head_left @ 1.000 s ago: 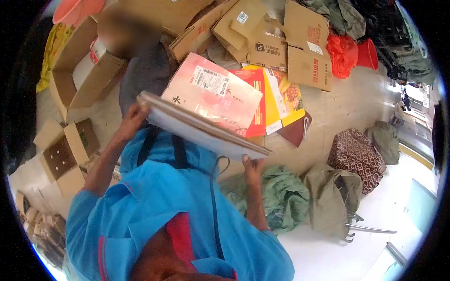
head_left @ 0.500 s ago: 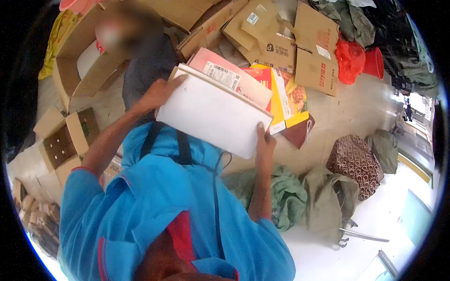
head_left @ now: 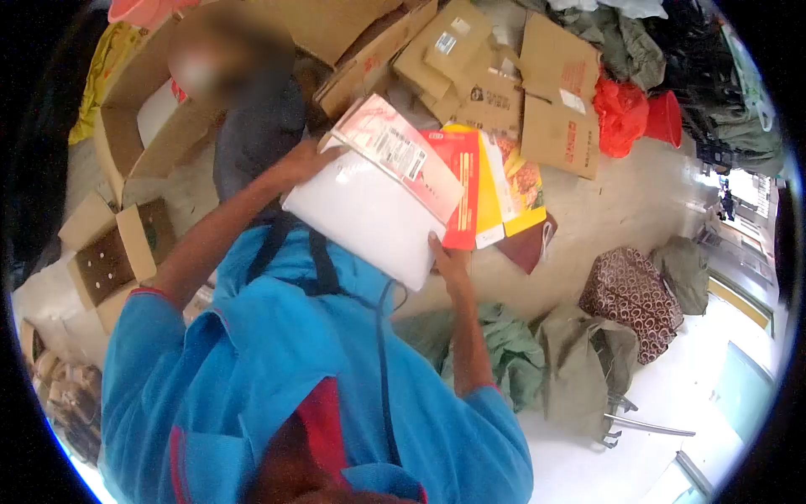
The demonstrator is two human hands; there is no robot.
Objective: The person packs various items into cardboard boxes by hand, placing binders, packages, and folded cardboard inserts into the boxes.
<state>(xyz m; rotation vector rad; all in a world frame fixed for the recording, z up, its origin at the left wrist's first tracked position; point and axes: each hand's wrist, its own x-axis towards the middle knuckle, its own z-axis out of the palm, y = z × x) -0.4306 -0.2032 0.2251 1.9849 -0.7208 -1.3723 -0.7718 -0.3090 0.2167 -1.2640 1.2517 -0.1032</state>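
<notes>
A flat white board or folded carton (head_left: 369,206) lies tilted over my lap. My left hand (head_left: 306,161) grips its upper left corner, fingers closed on the edge. At its right edge my right hand (head_left: 447,260) holds on with the thumb on top. Just beyond the white piece is a pink box (head_left: 411,155) with a printed label, partly covered by it. A red packet (head_left: 460,185) and a yellow one with a food picture (head_left: 504,189) lie to the right of the pink box.
Flattened brown cartons (head_left: 558,130) lie ahead, beside a red bag (head_left: 620,113) and a red bucket (head_left: 664,119). An open carton (head_left: 126,139) stands at the upper left, a smaller one (head_left: 105,273) below it. A patterned bag (head_left: 631,298) and green sacks (head_left: 512,344) are at the right.
The white piece has turned from nearly edge-on to face up and now sits lower and slightly left. My left hand has moved up and right; my right hand has shifted slightly up.
</notes>
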